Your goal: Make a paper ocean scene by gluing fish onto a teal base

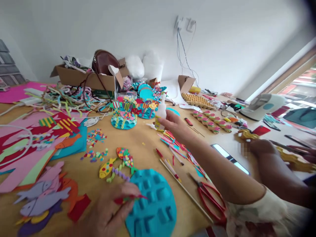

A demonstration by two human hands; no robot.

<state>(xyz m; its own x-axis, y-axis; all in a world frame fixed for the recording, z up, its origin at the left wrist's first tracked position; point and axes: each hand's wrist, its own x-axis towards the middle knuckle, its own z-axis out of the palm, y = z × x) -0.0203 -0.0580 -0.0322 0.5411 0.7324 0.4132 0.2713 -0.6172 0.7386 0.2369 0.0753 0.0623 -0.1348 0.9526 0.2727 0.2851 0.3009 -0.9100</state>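
My left hand (111, 212) is low at the table's near edge, pinching a thin red foam strip (130, 198) over the rim of a turquoise foam disc (153, 204) with raised squares. My right hand (172, 124) is stretched out to mid-table, closed around a small white glue bottle (160, 113) with a yellow label, held upright. Between the hands lie decorated foam fish (118, 163), a purple wavy strip and loose coloured strips (177, 144).
Red-handled scissors (209, 197) and wooden sticks lie by my right forearm. Another person's hand (261, 148) rests at the right near a phone (230, 158). Foam sheets and fish cut-outs (39, 200) cover the left; a cardboard box (84, 79), bag and finished foam pieces stand behind.
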